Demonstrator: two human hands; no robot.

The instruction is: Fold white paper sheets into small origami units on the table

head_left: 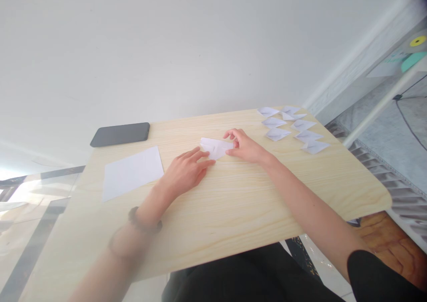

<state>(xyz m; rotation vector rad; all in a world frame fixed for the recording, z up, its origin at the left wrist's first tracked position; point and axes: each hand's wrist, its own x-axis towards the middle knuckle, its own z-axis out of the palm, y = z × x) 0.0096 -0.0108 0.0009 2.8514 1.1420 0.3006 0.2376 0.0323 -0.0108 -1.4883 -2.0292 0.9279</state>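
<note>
A small folded piece of white paper [216, 148] lies on the table in front of me, wide along its far edge and tapering towards me. My left hand [187, 171] rests at its left side, fingers stretched out and apart, the fingertips touching the paper's lower left edge. At the opposite end, my right hand [243, 146] has its thumb on the right corner and its index finger curled above, pinching the paper there. A dark beaded bracelet circles my left wrist.
The light wooden table [233, 213] stands against a white wall. A black phone [120, 134] and a flat white sheet [132, 174] lie on the left. Several folded white paper pieces [278, 134] sit in two rows at the back right. A white pole [383, 102] rises beyond the right edge.
</note>
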